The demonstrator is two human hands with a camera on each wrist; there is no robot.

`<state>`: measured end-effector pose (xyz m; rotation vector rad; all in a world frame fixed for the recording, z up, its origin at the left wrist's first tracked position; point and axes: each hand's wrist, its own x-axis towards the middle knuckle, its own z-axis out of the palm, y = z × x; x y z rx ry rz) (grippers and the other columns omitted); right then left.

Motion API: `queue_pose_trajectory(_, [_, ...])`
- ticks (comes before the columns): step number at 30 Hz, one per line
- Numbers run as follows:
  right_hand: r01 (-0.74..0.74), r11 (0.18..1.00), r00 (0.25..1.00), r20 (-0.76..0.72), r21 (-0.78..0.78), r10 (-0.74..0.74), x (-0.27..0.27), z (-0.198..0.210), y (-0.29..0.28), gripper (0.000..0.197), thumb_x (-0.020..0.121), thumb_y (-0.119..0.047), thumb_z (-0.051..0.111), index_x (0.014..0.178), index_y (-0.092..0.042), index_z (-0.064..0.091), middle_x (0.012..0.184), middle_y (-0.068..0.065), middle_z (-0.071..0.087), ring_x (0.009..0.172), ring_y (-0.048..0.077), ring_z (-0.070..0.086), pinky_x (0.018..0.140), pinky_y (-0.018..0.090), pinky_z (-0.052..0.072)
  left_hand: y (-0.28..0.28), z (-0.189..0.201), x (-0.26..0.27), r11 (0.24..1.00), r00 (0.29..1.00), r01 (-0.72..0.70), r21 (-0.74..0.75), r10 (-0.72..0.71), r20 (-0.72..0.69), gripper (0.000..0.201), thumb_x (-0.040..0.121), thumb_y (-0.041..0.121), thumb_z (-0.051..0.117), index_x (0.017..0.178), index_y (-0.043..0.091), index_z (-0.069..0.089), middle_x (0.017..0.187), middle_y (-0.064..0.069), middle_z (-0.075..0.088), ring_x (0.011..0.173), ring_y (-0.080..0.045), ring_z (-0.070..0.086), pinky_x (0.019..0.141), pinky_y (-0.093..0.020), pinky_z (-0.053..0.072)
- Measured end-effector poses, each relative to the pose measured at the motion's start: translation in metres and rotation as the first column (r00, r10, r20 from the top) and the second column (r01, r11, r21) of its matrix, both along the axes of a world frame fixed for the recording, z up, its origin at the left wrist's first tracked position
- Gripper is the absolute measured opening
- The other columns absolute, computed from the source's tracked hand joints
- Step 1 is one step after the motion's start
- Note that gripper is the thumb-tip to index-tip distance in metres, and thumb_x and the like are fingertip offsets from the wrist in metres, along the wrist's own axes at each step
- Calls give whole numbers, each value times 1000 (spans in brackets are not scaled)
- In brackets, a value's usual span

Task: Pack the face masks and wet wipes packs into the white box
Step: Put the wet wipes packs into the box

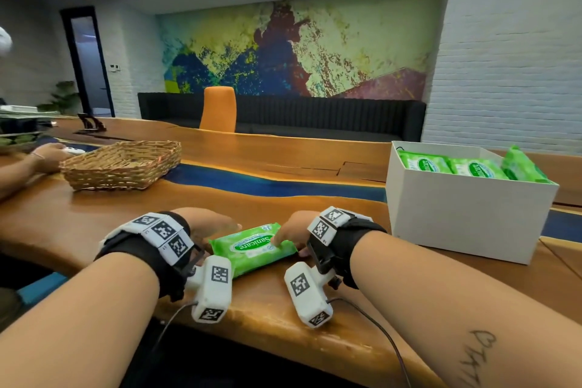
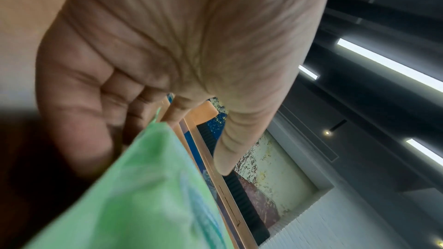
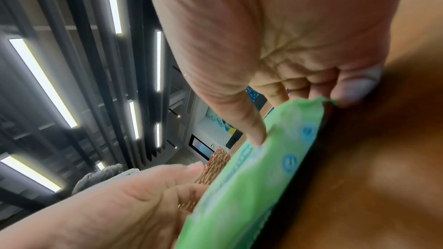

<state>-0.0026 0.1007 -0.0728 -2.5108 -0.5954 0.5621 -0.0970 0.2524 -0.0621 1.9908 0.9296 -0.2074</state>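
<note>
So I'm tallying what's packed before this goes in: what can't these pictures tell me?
- White box contents, head view: its near wall hides everything below the top packs; no face masks show.
- Wicker basket contents, head view: the angle is too low.
- Wipes pack far edge: the hands, left and right, cover it; both wrist views are blurred.

"Sanicare" on the green wipes pack [image 1: 253, 247] on the table — partly legible on packs in the white box [image 1: 466, 214]
</note>
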Motion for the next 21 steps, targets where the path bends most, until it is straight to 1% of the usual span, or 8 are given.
queue_pose_trajectory(3, [-29, 999, 998, 53, -31, 31, 6, 1, 2, 39, 91, -24, 60, 123, -3, 55, 103, 9, 49, 94, 23, 48, 96, 34, 45, 0, -3, 9, 997, 999, 30, -71, -28, 34, 48, 88, 34, 66, 121, 1, 54, 98, -17, 63, 77, -26, 59, 65, -32, 50])
queue_pose_trajectory(6, [23, 952, 995, -97, 304, 7, 21, 0, -5, 13, 89, -11, 60, 102, -13, 56, 94, 5, 55, 91, 24, 56, 88, 36, 53, -6, 0, 16, 987, 994, 88, -132, -78, 78, 42, 84, 26, 72, 114, 0, 61, 98, -16, 70, 78, -24, 66, 71, -32, 54])
queue_pose_trajectory(7, [72, 894, 991, -133, 442, -14, 25, 4, -9, 14, 88, -5, 60, 96, -15, 55, 94, 6, 56, 92, 25, 59, 87, 38, 54, -11, 4, 16, 981, 989, 120, -152, -106, 98, 38, 84, 26, 71, 111, 0, 62, 96, -15, 72, 76, -22, 68, 69, -29, 56])
queue_pose_trajectory(10, [170, 685, 985, -132, 709, -107, 33, 20, -29, 23, 84, -1, 65, 99, -13, 53, 104, 15, 59, 96, 32, 65, 84, 44, 55, -30, 17, 21, 958, 963, 214, -191, -174, 206, 28, 91, 30, 61, 100, 4, 63, 78, -9, 69, 51, -13, 62, 38, -16, 45])
queue_pose_trajectory(13, [232, 404, 973, -213, 885, -93, 34, 39, -57, 30, 88, -3, 60, 114, -4, 45, 111, 21, 56, 84, 26, 63, 68, 31, 57, -55, 32, 31, 949, 900, 251, -192, -155, 408, 29, 94, 32, 57, 104, 5, 60, 76, -8, 66, 46, -10, 58, 35, -14, 41])
queue_pose_trajectory(15, [299, 291, 952, -306, 909, -23, 34, 43, -78, 46, 91, -6, 58, 131, 2, 36, 108, 22, 58, 82, 25, 63, 62, 26, 57, -77, 42, 41, 950, 839, 249, -189, -114, 532, 30, 95, 33, 55, 108, 6, 59, 80, -8, 66, 49, -10, 60, 38, -14, 43])
queue_pose_trajectory(18, [263, 445, 961, -273, 856, -43, 28, 44, -109, 57, 92, -21, 59, 138, -2, 31, 114, 18, 60, 84, 22, 65, 57, 25, 57, -120, 54, 55, 937, 761, 300, -178, -122, 637, 28, 98, 33, 50, 112, 10, 58, 89, -8, 69, 62, -13, 64, 44, -16, 49])
queue_pose_trajectory(21, [179, 522, 982, -115, 834, -153, 19, 49, -146, 39, 95, -23, 53, 129, -8, 40, 120, 14, 58, 89, 24, 66, 58, 29, 57, -171, 62, 65, 900, 701, 410, -150, -205, 683, 22, 99, 33, 48, 111, 17, 58, 98, -7, 71, 75, -15, 67, 65, -25, 56])
